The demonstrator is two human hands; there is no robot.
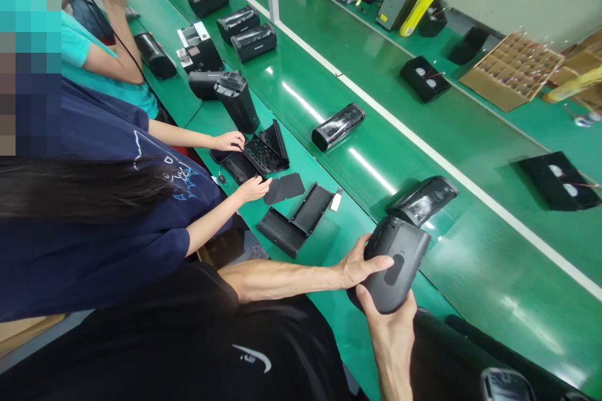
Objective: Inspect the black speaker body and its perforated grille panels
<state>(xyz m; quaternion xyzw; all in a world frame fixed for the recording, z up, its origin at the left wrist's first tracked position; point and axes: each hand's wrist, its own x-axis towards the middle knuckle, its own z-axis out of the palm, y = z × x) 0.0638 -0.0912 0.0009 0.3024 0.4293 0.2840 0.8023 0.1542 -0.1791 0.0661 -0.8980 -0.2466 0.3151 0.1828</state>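
Observation:
I hold a dark grey speaker housing (397, 260) over the near edge of the green bench. My left hand (360, 263) grips its left side with the thumb on its face. From below, my right hand (388, 326) supports its lower end. Just beyond it another black speaker (426, 199) lies on the conveyor belt (423, 137). To the left of my hands, black grille panels (296, 219) lie flat on the bench.
A co-worker in a dark blue shirt (117, 219) sits to my left, hands (251, 187) on black grille parts (263, 153). Further speakers (337, 126) lie along the belt. A cardboard divider tray (515, 68) and a yellow bottle (416, 9) stand on the far side.

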